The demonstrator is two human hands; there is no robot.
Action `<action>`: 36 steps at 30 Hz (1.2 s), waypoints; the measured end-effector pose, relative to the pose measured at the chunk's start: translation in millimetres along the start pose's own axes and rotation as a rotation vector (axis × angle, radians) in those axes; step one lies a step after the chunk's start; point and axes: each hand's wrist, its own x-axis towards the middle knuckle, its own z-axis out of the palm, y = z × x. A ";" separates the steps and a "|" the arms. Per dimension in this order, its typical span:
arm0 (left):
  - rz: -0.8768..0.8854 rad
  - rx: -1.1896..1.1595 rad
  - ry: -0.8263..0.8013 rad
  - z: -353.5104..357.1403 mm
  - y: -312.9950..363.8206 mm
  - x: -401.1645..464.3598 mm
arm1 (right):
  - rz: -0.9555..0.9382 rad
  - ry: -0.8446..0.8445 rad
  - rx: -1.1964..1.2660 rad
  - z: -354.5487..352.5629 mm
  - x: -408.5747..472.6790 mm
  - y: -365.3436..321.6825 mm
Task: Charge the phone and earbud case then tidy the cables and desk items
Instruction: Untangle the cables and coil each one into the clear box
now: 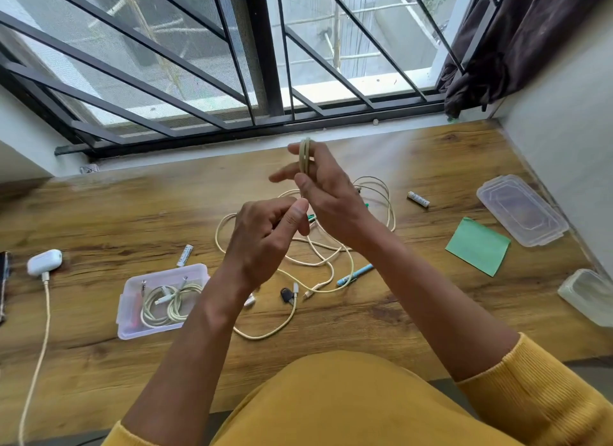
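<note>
Above the tangled cable pile (318, 246), coiling.
My right hand (326, 193) grips cable loops (304, 155); my left hand (265, 236) pinches its trailing end.

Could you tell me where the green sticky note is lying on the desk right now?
In the head view the green sticky note lies flat on the desk's right side, just in front of the clear plastic lid and right of the tangled cables.

1 head-worn wide-angle view, looking forward and down, close over the desk (99, 206), window (265, 47) beyond
</note>
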 end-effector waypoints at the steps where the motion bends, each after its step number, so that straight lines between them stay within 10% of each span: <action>1: 0.011 0.017 -0.010 -3.2 0.6 2.0 | -0.014 -0.006 -0.070 1.1 -1.6 1.9; 21: 0.093 -0.012 0.036 -41.8 -18.3 36.6 | 0.146 -0.539 0.261 -18.7 -19.3 -4.4; 36: -0.192 -0.257 0.323 20.2 -24.1 12.3 | 0.057 -0.204 0.841 -23.4 -2.4 -20.6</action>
